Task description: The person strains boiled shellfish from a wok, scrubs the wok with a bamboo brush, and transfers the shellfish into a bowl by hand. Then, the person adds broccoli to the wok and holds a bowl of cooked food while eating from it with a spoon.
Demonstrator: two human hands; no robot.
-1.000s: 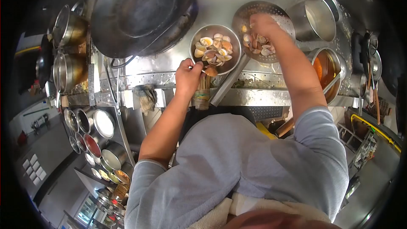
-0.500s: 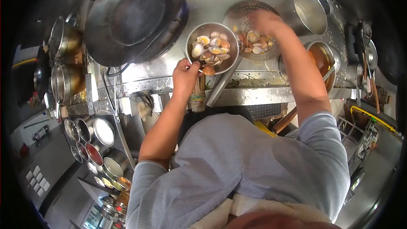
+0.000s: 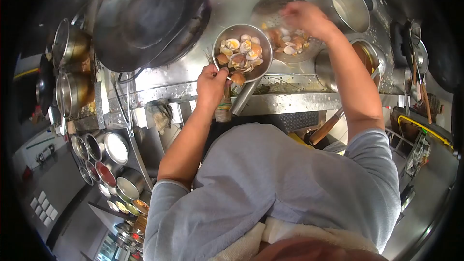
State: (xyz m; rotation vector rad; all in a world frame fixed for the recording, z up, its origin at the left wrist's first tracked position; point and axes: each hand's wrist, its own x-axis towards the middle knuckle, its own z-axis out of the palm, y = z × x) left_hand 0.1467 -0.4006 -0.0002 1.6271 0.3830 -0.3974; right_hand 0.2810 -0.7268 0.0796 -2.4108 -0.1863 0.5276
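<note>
My left hand (image 3: 212,86) is closed on the near-left rim of a round steel bowl (image 3: 242,30), thumb over the edge. Opened clams (image 3: 244,55) with pale and orange flesh lie in it, and one brown shell (image 3: 237,78) rests by my thumb. To the right is a wide perforated strainer ladle (image 3: 265,9), its thick metal handle (image 3: 245,97) running toward me under the bowl. More clams (image 3: 292,46) sit in the strainer. My right hand (image 3: 307,18) hovers over its far right side; its fingers are smeared by motion, so what they hold cannot be made out.
A large black wok (image 3: 150,19) fills the left of the steel counter. Pots (image 3: 349,12) and a container of brown liquid (image 3: 365,55) stand at the right. A bamboo brush (image 3: 224,108) is below the bowl. Lower left are several seasoning containers (image 3: 116,148).
My right hand has moved slightly up and remains above the strainer. The clams in the bowl lie differently, with a brown shell now at the left. The left hand keeps its hold.
</note>
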